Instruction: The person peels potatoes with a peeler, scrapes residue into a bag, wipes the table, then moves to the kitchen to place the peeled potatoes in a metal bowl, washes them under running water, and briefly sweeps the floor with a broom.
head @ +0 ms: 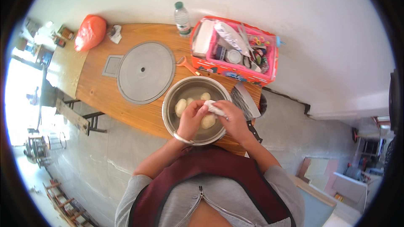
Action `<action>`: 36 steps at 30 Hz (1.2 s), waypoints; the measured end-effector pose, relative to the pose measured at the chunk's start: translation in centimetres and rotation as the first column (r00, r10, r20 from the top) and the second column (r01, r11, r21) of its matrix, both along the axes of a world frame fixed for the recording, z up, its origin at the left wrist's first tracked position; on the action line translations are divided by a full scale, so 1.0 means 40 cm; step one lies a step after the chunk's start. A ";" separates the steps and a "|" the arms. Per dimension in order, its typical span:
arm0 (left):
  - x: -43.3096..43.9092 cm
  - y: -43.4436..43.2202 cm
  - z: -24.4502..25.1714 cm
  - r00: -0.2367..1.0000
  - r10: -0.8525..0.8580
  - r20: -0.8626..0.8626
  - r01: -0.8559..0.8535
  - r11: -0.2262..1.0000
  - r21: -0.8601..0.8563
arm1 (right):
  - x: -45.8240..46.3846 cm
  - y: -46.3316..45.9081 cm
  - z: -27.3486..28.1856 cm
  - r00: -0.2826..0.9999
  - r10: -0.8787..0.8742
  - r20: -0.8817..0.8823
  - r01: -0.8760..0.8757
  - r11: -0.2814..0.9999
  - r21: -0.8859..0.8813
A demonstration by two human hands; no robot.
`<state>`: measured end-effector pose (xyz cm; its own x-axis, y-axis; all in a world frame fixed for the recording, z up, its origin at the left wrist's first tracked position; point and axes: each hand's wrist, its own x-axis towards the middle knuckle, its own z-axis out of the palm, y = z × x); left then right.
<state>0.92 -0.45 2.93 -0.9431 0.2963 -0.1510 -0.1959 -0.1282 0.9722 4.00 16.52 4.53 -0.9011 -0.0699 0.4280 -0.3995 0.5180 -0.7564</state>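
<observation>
Over a stainless steel pot (166, 105), both hands meet at a crumpled white tissue or cloth (214, 108). My left hand (191, 118), with a pale bangle (183, 138) at the wrist, pinches its left end between thumb and fingers. Wrapped round the right part of it are the fingers of my right hand (235, 119). Several peeled potatoes sit in the pot, apparently in water; one potato (208, 121) shows below the hands and another (181, 107) at the left. The hands hide part of the pot's inside.
Right of the pot lies a cleaver (247, 101) with a black handle (253, 130). An orange peeler (188, 65), a round grey mat (146, 72), a water bottle (182, 19), a red box (202, 63) of sundries and a red plastic bag (91, 33) share the wooden table (101, 91).
</observation>
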 end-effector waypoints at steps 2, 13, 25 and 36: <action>0.011 -0.092 0.009 0.862 0.030 -0.506 -0.283 0.856 -0.432 | -0.018 0.041 -0.029 0.959 -0.093 0.266 0.143 0.974 -0.177; 0.116 -0.217 -0.124 0.663 -0.070 0.745 -0.124 0.972 0.202 | -0.237 0.127 -0.221 0.979 -0.190 -0.075 0.204 0.909 0.364; 0.311 -0.468 -0.131 0.671 0.088 0.736 -0.377 0.896 0.236 | -0.263 0.057 -0.353 0.949 -0.272 -0.157 0.311 0.747 0.588; 0.540 -0.925 -0.122 0.556 0.488 0.673 -0.630 0.776 -0.043 | -0.219 -0.360 -0.405 0.911 -0.394 -0.125 0.404 0.788 0.465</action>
